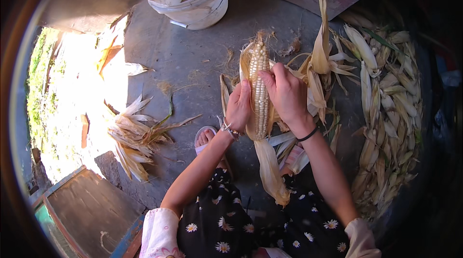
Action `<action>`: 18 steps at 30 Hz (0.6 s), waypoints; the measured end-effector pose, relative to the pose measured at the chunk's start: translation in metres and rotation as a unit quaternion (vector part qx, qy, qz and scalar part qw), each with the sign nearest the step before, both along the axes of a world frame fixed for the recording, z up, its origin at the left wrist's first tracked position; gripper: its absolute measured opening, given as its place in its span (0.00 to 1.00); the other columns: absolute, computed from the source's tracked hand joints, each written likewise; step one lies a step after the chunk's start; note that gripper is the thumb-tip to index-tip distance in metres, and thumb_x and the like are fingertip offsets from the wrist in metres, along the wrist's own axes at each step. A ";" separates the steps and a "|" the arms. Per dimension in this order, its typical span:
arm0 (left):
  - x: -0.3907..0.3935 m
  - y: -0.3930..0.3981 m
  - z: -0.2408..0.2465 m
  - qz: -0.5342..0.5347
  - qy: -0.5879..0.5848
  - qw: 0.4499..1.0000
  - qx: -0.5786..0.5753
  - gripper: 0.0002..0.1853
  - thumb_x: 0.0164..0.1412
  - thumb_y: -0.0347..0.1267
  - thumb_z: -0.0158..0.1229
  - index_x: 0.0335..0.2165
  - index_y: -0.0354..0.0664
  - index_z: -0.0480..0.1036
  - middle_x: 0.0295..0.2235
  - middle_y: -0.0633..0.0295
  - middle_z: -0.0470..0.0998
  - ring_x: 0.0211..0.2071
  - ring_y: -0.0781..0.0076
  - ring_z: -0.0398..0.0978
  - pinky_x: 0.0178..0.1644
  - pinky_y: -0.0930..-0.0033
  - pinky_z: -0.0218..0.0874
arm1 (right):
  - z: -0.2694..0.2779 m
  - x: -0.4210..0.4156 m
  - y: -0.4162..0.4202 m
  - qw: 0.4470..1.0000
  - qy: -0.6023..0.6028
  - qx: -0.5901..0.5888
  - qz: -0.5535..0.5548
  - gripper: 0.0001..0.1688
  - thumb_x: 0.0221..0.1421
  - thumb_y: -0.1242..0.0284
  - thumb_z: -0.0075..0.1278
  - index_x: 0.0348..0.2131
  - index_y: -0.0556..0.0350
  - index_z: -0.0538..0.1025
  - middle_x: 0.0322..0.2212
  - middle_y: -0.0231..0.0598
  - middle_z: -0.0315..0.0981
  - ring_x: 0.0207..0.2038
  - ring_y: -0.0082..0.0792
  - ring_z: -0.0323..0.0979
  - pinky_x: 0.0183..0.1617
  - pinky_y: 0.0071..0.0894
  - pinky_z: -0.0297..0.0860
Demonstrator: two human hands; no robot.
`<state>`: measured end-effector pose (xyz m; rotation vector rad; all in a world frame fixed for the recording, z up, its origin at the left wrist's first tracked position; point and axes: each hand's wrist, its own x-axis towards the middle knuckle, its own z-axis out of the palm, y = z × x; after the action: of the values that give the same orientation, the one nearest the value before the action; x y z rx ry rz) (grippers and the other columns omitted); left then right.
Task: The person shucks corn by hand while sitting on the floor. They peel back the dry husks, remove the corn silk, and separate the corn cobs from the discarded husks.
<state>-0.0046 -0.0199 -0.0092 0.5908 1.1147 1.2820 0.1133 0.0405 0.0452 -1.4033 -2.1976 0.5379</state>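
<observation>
An ear of pale corn (259,95) is held upright before me, its kernels bare along the front. Dry husk leaves (271,174) hang from its lower end, and more husk stands out behind it. My left hand (240,106) grips the ear's left side with the thumb along the kernels. On the other side, my right hand (289,91) is closed near the upper half, its thumb and fingers against the ear's right edge and the husk there. What the right fingertips pinch is partly hidden.
A white bucket (213,14) stands at the far side of the concrete floor (173,52). Unhusked ears (390,113) form a large pile on the right. Loose husks (134,135) lie on the left, near a sunlit doorway and a wooden door (94,207). More husks (320,59) rise right of my hands.
</observation>
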 end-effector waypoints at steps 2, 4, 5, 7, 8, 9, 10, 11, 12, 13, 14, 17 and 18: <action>0.004 0.001 -0.005 0.010 0.014 1.000 0.013 0.23 0.66 0.43 0.36 0.43 0.34 0.66 0.37 0.67 0.71 0.36 0.84 0.65 0.43 0.78 0.58 | -0.005 0.003 -0.002 0.998 0.031 0.045 0.009 0.16 0.56 0.65 0.47 0.23 0.58 0.64 0.16 0.46 0.68 0.18 0.48 0.69 0.19 0.40 0.63; 0.005 0.000 -0.008 0.013 -0.038 0.999 -0.021 0.23 0.66 0.44 0.36 0.43 0.34 0.66 0.36 0.67 0.71 0.36 0.83 0.66 0.43 0.78 0.59 | -0.010 0.004 -0.007 0.996 0.084 -0.009 0.018 0.15 0.57 0.68 0.45 0.22 0.59 0.64 0.14 0.47 0.67 0.18 0.48 0.68 0.18 0.40 0.61; 0.005 0.000 -0.010 0.014 -0.064 0.997 -0.037 0.23 0.66 0.44 0.37 0.43 0.35 0.66 0.36 0.67 0.72 0.36 0.83 0.67 0.43 0.77 0.59 | -0.010 0.008 -0.011 0.990 0.123 -0.061 0.035 0.15 0.57 0.69 0.45 0.22 0.60 0.64 0.14 0.47 0.66 0.17 0.47 0.67 0.18 0.39 0.60; 0.002 0.002 -0.008 0.034 -0.140 0.988 -0.061 0.22 0.65 0.44 0.38 0.43 0.36 0.66 0.35 0.66 0.73 0.36 0.81 0.68 0.42 0.75 0.61 | 0.001 0.016 -0.018 0.964 0.199 -0.161 0.070 0.14 0.57 0.70 0.45 0.22 0.61 0.65 0.13 0.47 0.66 0.16 0.46 0.65 0.18 0.37 0.59; -0.001 0.003 -0.008 0.045 -0.177 0.980 -0.074 0.21 0.65 0.44 0.38 0.42 0.36 0.66 0.34 0.66 0.73 0.36 0.80 0.69 0.42 0.74 0.62 | 0.009 0.023 -0.024 0.948 0.196 -0.224 0.113 0.14 0.57 0.73 0.44 0.20 0.63 0.65 0.12 0.43 0.62 0.13 0.35 0.62 0.18 0.32 0.57; -0.006 0.004 -0.010 0.050 -0.182 0.980 -0.068 0.21 0.65 0.43 0.38 0.43 0.37 0.66 0.36 0.64 0.73 0.36 0.77 0.70 0.42 0.72 0.63 | 0.016 0.030 -0.030 0.937 0.202 -0.258 0.118 0.15 0.56 0.73 0.45 0.20 0.63 0.65 0.12 0.41 0.61 0.13 0.31 0.61 0.18 0.30 0.56; -0.010 0.005 -0.014 0.053 -0.189 0.978 -0.063 0.20 0.66 0.42 0.37 0.43 0.37 0.65 0.37 0.62 0.73 0.37 0.74 0.71 0.42 0.69 0.64 | 0.024 0.040 -0.038 0.927 0.205 -0.292 0.121 0.15 0.56 0.74 0.45 0.19 0.63 0.65 0.11 0.38 0.60 0.14 0.26 0.60 0.18 0.28 0.55; -0.014 0.005 -0.017 0.056 -0.197 0.977 -0.059 0.19 0.66 0.41 0.37 0.44 0.38 0.65 0.38 0.60 0.73 0.37 0.71 0.72 0.43 0.67 0.65 | 0.033 0.049 -0.045 0.914 0.206 -0.326 0.123 0.15 0.56 0.74 0.45 0.18 0.63 0.65 0.11 0.35 0.59 0.14 0.22 0.59 0.18 0.26 0.55; -0.015 0.006 -0.017 0.053 -0.205 0.975 -0.072 0.20 0.65 0.42 0.37 0.44 0.38 0.64 0.38 0.60 0.73 0.37 0.70 0.72 0.42 0.65 0.65 | 0.043 0.062 -0.050 0.894 0.217 -0.372 0.122 0.15 0.55 0.75 0.45 0.18 0.62 0.65 0.10 0.31 0.59 0.14 0.19 0.56 0.18 0.24 0.53; -0.020 0.006 -0.019 0.070 -0.213 0.971 -0.080 0.20 0.65 0.43 0.37 0.44 0.38 0.64 0.38 0.60 0.73 0.36 0.70 0.72 0.43 0.65 0.65 | 0.055 0.071 -0.054 0.871 0.230 -0.416 0.125 0.15 0.55 0.76 0.44 0.17 0.62 0.66 0.10 0.27 0.58 0.14 0.16 0.53 0.18 0.21 0.51; -0.024 0.006 -0.022 0.087 -0.222 0.967 -0.089 0.21 0.65 0.44 0.37 0.44 0.38 0.64 0.38 0.60 0.73 0.36 0.70 0.72 0.43 0.64 0.65 | 0.062 0.079 -0.056 0.881 0.234 -0.387 0.139 0.16 0.55 0.76 0.44 0.16 0.61 0.65 0.09 0.26 0.58 0.14 0.16 0.54 0.17 0.21 0.51; -0.036 0.008 -0.029 0.118 -0.246 0.957 -0.101 0.23 0.64 0.46 0.37 0.45 0.39 0.64 0.37 0.59 0.73 0.36 0.67 0.72 0.43 0.61 0.65 | 0.072 0.128 -0.055 0.916 0.210 -0.326 0.105 0.15 0.55 0.77 0.46 0.17 0.61 0.64 0.11 0.26 0.59 0.14 0.13 0.57 0.16 0.17 0.51; -0.039 0.008 -0.033 0.121 -0.250 0.956 -0.098 0.23 0.64 0.46 0.37 0.45 0.39 0.64 0.37 0.59 0.73 0.36 0.66 0.72 0.42 0.60 0.65 | 0.074 0.146 -0.051 0.900 0.259 -0.351 0.011 0.14 0.54 0.77 0.46 0.17 0.61 0.65 0.11 0.26 0.59 0.13 0.13 0.57 0.16 0.17 0.52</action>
<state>-0.0439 -0.0116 -0.0418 -0.0303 0.8860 1.4067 0.2594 -0.0101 0.1193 -1.3253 -1.6354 1.6234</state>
